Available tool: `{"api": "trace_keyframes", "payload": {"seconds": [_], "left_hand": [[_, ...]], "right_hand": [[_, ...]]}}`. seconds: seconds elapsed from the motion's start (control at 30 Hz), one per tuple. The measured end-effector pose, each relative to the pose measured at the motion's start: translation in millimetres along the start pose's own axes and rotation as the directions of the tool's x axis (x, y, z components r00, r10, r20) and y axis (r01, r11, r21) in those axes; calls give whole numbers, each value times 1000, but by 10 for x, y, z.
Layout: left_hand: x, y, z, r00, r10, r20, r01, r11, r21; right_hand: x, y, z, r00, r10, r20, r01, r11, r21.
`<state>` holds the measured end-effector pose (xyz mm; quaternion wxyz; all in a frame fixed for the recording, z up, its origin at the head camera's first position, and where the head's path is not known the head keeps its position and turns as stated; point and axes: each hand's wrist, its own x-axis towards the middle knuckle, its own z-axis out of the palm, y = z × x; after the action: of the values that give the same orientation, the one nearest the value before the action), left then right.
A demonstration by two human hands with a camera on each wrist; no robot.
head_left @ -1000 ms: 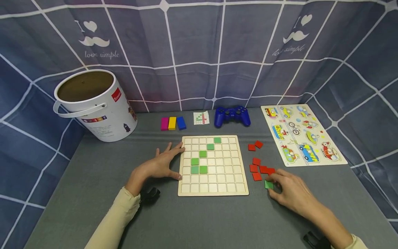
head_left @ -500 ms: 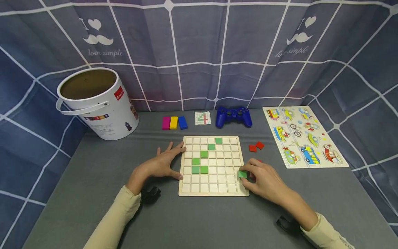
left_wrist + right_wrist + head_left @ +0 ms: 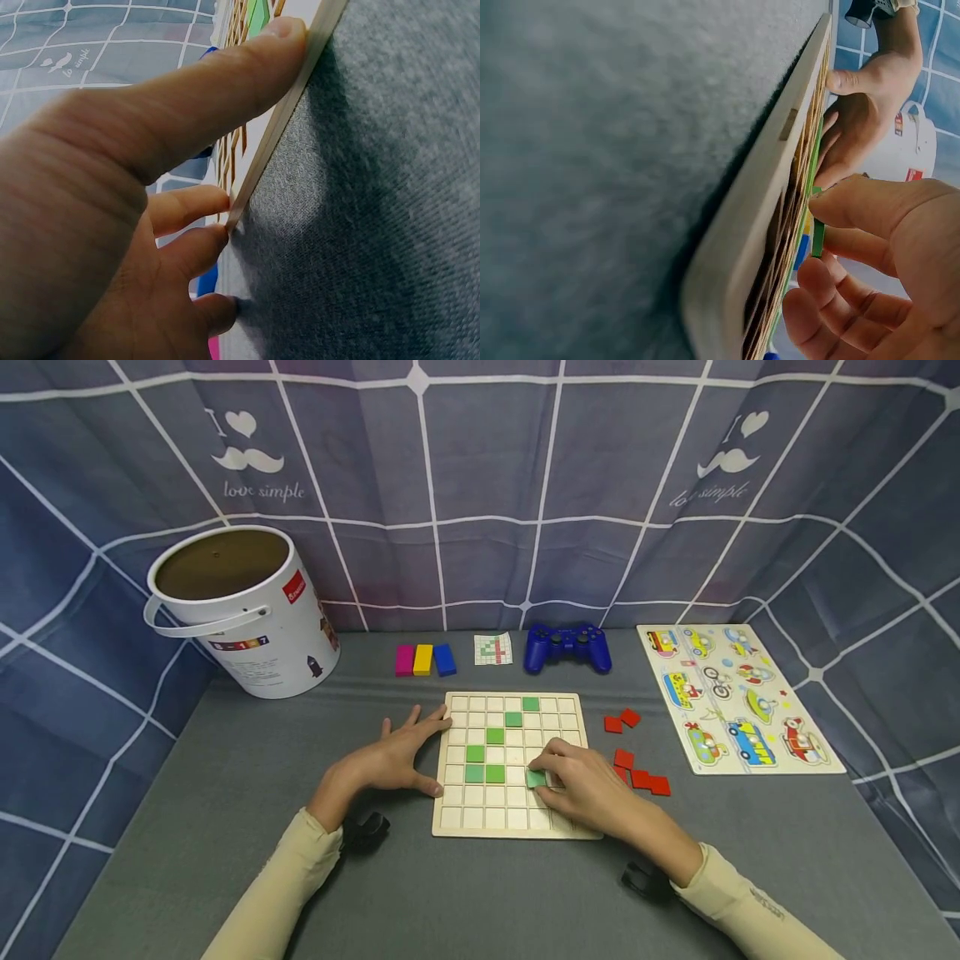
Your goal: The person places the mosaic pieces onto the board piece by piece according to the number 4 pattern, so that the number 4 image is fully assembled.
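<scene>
A wooden grid board (image 3: 485,818) lies on the grey table, with several green tiles (image 3: 495,736) set in its squares. My left hand (image 3: 386,760) rests at the board's left edge, fingers spread, its thumb (image 3: 217,82) touching the rim. Over the right-middle squares, my right hand (image 3: 588,783) pinches a green square tile (image 3: 535,778) between thumb and fingers. In the right wrist view this tile (image 3: 818,236) is seen edge-on, tilted close to the board's surface; whether it touches a square cannot be told.
Several red tiles (image 3: 623,759) lie right of the board. Behind it are magenta, yellow and blue blocks (image 3: 423,660), a small pattern card (image 3: 492,649) and a blue game controller (image 3: 567,648). A white bucket (image 3: 262,643) stands back left, a picture puzzle board (image 3: 738,697) at right.
My right hand has carried the green tile leftward from beside the red tiles to over the board. The left hand has stayed at the board's edge.
</scene>
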<state>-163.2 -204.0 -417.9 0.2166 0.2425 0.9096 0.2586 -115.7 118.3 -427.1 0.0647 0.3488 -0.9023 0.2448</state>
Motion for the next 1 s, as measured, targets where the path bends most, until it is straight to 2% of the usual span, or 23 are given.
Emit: {"api": "trace_keyframes", "payload": {"seconds": [0.27,0.5,0.8,1.0], "left_hand": [[-12,2,3,1000,-4,4,4,1000,3],[-23,19,-19,1000,-5,2,5,1000,0],[-17,17,-15,1000,-10,8,10,1000,-1],[-12,16,-14,1000,-4,5,4,1000,3]], "right_hand": [[183,-47,82,999,-36,-9,36,999,-11],[282,-68,137,999,-26,39,26,1000,10],[268,-52,121,1000,-4,20,4,1000,-5],[133,129,-59,998,35,-46,-36,999,-20]]}}
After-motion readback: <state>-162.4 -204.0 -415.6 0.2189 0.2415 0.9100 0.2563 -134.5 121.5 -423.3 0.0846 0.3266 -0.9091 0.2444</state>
